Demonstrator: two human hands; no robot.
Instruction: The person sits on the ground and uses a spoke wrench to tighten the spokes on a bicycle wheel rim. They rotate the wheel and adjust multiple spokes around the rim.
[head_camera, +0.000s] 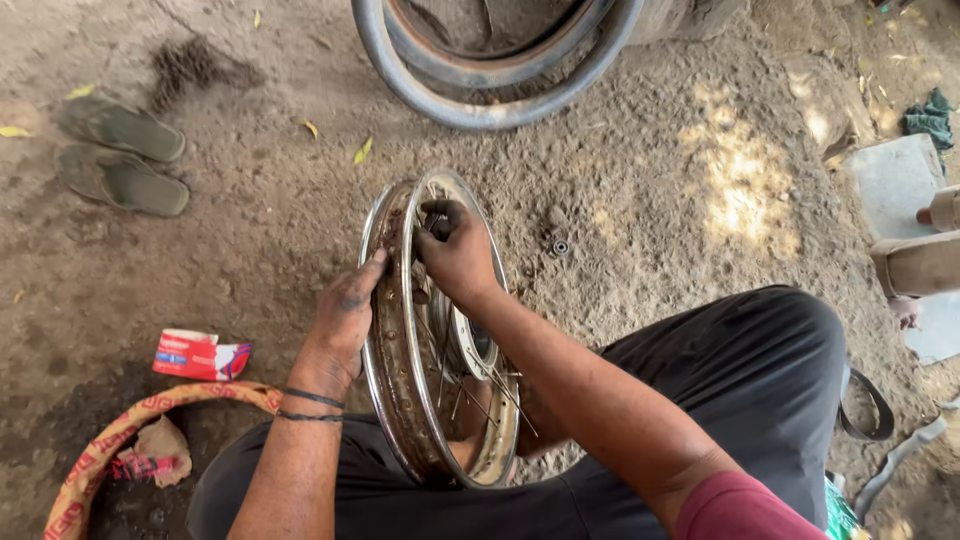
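Rusted steel rim (400, 400): spoked wheel rim, held upright on edge between the person's knees, standing on dirt ground (640, 170); chrome worn, inner well brown with corrosion.
Hub (472, 345): sits inside the rim, with thin spokes (495, 385) fanning loosely from it toward the rim wall.
Left hand (345, 315): laid flat against the outer left edge of the rim near its top, fingers spread along the metal, thumb pressing the rim well; steadies rather than grasps.
Right hand (458, 255): reaches in from the right side, fingers curled tight at the top of the rim; what it pinches is too small to tell.
Wrist band (312, 405): dark cords around the left wrist.
Trousers (740, 380): dark cloth, both knees flanking the rim.
Tyre (490, 70): second wheel with tyre lying ahead, well apart from the rim.
Sandals (120, 155): grey pair, far left on the ground.
Small carton (200, 355): red and white, lying left of the left forearm.
Small bearing (560, 246): lies on the dirt just right of the rim.
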